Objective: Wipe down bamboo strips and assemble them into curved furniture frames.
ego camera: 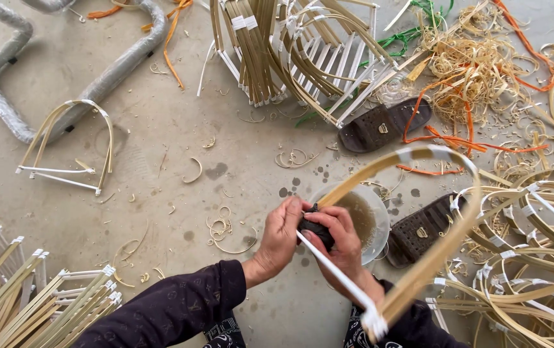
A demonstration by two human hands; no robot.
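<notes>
My left hand [281, 235] and my right hand [340, 243] meet near the bottom centre over a small dark tool [316, 229], which both grip. A bent bamboo arch frame [447, 212] with a white cross strip [328, 264] and white tape at its joints rests against my right hand and arm. The white strip passes right under the dark tool. Just behind my hands stands a clear plastic bowl [380, 222] holding brownish liquid.
Stacks of finished bamboo arch frames lie at bottom left [38, 303], top centre [290, 51] and right [534, 258]. One single frame [70, 145] lies at left by a wrapped grey tube [6, 96]. Two dark sandals [383, 124] and bamboo shavings [476, 71] cover the concrete floor.
</notes>
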